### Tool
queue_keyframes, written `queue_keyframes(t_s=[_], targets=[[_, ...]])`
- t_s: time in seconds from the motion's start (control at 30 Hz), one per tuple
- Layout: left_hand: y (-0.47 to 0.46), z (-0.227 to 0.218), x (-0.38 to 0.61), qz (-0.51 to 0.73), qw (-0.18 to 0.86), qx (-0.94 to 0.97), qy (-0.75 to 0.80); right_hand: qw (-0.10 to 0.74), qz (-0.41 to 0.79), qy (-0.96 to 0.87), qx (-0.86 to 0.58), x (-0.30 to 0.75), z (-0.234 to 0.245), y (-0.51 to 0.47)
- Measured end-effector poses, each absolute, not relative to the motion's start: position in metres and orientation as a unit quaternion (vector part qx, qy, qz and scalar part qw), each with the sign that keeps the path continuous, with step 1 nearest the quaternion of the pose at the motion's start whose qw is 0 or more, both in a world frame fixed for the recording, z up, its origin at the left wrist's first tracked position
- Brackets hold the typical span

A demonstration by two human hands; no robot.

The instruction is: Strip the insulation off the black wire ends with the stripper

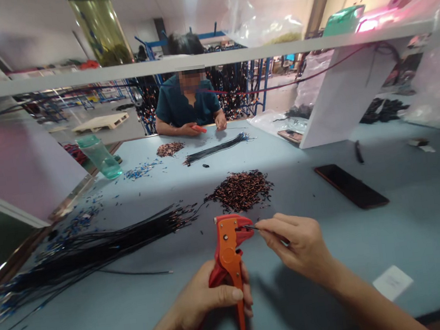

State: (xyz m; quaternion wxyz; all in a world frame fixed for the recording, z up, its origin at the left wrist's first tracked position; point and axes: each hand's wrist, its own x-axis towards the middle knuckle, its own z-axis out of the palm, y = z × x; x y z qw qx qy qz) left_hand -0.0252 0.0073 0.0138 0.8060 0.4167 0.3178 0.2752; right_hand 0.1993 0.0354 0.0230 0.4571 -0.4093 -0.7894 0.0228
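Jar (pixel 77 11) on shelf (pixel 145 69) holds yellow-green contents (pixel 103 30) | left fingers (pixel 227 295) curl around orange-red wire stripper (pixel 228 244) | right fingers (pixel 277 227) pinch black wire (pixel 253 227) at the stripper's jaws

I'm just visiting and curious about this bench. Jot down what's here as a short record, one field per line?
Left hand: the person's left hand grips a red-and-orange hand tool
Right hand: the right hand pinches a thin black wire, its end at the tool's mouth
Beyond the tool: a pile of short black-and-copper pieces
Left side: a bundle of black wires
Right side: a dark phone; nearer, a white paper
Across the table: a co-worker holding a red object
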Motion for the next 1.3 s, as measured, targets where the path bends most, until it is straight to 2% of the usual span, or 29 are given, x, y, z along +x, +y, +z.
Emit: queue_keyframes(t_s=[1.3], targets=[[0.0051,0.0089,-0.0221,0.262,0.786,0.451,0.333,0.420,-0.025,-0.817,-0.395,0.2010,0.0245,0.0349]])
